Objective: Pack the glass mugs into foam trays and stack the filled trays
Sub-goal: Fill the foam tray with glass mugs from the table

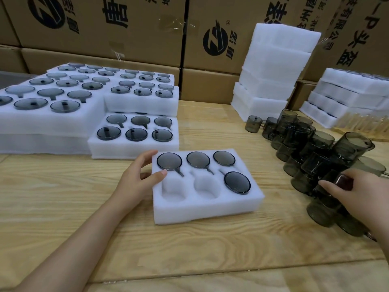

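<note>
A white foam tray [207,209] lies on the wooden table in front of me. Several smoky glass mugs sit in its pockets, among them one at the right front [237,182]; two front pockets are bare. My left hand [140,174] holds the tray's left edge, thumb on top and fingers at the back corner. At the right, my right hand [355,191] grips a mug [330,186] in the pile of loose dark glass mugs [311,152].
Stacks of filled foam trays [134,144] stand at the left and back left. A tall stack of foam trays [273,66] and another stack [347,95] stand at the back right. Cardboard boxes [126,28] wall off the rear. Bare wooden table [189,249] lies near me.
</note>
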Motion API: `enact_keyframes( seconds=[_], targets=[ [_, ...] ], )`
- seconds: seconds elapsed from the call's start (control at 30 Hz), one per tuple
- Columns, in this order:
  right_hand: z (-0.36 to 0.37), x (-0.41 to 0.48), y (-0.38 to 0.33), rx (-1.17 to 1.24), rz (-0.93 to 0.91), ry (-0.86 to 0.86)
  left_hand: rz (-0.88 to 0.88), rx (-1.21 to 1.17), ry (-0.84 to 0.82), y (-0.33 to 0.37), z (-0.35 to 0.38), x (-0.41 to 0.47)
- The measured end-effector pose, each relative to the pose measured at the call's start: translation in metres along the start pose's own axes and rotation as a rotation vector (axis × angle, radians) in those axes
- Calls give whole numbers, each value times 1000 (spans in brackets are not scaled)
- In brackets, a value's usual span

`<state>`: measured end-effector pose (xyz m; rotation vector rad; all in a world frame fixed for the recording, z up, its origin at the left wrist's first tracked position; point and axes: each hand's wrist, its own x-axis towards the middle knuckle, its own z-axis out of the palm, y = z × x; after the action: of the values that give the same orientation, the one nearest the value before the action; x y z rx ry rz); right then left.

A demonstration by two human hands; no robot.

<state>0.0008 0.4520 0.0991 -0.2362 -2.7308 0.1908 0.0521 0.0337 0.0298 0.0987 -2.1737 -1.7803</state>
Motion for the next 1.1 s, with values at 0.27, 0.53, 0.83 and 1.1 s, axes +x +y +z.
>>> enact_keyframes(
  seconds=[0.27,0.53,0.83,1.1],
  targets=[
    [-25,-17,-35,320,-77,-93,4,-3,3,-2,0,1],
    [-12,-45,-118,659,-434,-134,17,-49,47,-6,2,6],
    [15,-60,-168,767,-437,-118,9,-98,73,-8,4,8],
    [19,-81,-199,581,-399,-58,-2,-76,78,-11,4,10]
  ],
)
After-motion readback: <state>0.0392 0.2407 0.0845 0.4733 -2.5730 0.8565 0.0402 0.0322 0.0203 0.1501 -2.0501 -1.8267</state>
